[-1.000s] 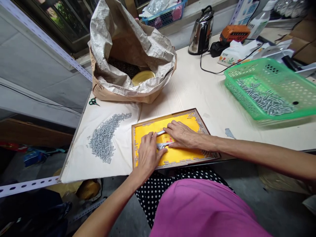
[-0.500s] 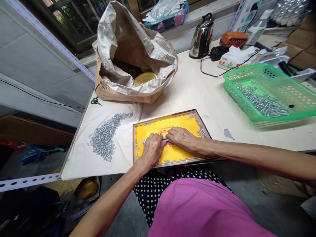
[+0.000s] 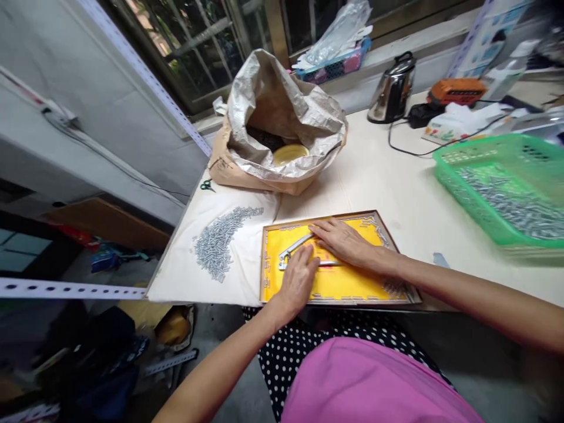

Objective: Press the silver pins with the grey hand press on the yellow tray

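Note:
A silvery hinged metal bracket [image 3: 291,247] lies on a shallow yellow-floored tray [image 3: 337,288], its two bars spread in a V from a joint at the left. My left hand [image 3: 300,277] is closed over the lower bar, fingertips bent onto it. My right hand [image 3: 346,239] holds the free end of the upper bar, its fingers close together. Part of the bracket is hidden under both hands. Small metal pins [image 3: 381,232] line the tray's edges. Left of the tray, a heap of similar pins [image 3: 215,249] rests on a white cloth [image 3: 176,276].
An open woven sack [image 3: 268,179] with a yellow bowl [image 3: 291,154] inside stands behind the tray. At right is a green basket [image 3: 497,232] of metal pins. Green-handled scissors [image 3: 207,185] lie by the sack; a steel kettle [image 3: 392,88] stands at the back.
The bracket's bars, close together under my hands before, now stand apart in a V. My right hand has moved away from my left with the upper bar. The view has swung left.

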Tool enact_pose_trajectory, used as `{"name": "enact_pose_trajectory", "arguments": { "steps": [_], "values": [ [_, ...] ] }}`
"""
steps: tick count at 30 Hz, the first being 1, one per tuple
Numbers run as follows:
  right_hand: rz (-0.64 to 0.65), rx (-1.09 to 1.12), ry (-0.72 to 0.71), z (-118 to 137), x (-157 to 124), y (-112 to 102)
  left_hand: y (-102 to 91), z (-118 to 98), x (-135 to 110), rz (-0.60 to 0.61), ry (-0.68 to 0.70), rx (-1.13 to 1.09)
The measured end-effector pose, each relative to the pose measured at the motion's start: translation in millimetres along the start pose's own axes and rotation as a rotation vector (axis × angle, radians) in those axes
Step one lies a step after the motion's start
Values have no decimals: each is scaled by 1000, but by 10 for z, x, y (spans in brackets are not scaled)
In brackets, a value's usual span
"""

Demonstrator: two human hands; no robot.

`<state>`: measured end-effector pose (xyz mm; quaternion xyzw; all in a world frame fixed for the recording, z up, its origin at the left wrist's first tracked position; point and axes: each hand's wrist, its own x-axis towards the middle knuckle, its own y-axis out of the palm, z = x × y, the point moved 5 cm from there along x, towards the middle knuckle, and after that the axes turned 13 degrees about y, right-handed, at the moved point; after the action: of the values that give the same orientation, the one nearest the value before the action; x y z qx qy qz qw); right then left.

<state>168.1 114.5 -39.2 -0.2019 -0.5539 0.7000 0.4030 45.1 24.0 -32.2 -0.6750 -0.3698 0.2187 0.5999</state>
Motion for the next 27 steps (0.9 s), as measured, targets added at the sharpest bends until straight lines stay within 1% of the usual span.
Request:
{"name": "enact_pose_trajectory", "arguments": {
  "steps": [3,6,7,9,10,11,12,13,14,16,17,19,20,22,24,27],
  "values": [
    [32,-126,-41,25,162,77,14,-101,-15,40,22,-84],
    [-13,-133,-91,56,229,71,-20,-158,-69,73,8,-144],
    [-36,-113,-99,54,219,53,-59,-159,-100,56,4,-147],
    [-59,-58,-113,24,150,8,-195,-101,-184,-34,-4,-125],
    [-56,-27,-116,-6,98,-16,-290,-19,-243,-100,-32,-96],
    [-48,2,-113,-49,38,-41,-396,105,-317,-166,-84,-54],
    [-40,30,-102,-105,-26,-68,-505,274,-407,-221,-163,1],
    [-30,56,-88,-172,-91,-91,-615,483,-516,-264,-276,67],
    [-29,77,-68,-247,-154,-112,-707,710,-630,-268,-383,132],
    [-37,109,-29,-404,-265,-133,-838,1174,-859,-194,-580,258],
    [-38,120,-13,-477,-308,-128,-881,1385,-964,-151,-658,307],
    [-45,133,19,-591,-362,-97,-917,1722,-1117,-75,-758,368],
    [-48,133,34,-628,-373,-76,-914,1845,-1162,-44,-789,384],
    [-55,122,61,-657,-373,-36,-881,2003,-1184,-1,-817,406],
    [-62,99,82,-641,-362,-12,-840,2076,-1138,25,-800,429],
    [-82,68,99,-589,-362,-1,-794,2112,-1032,79,-747,469]
  ]
}}
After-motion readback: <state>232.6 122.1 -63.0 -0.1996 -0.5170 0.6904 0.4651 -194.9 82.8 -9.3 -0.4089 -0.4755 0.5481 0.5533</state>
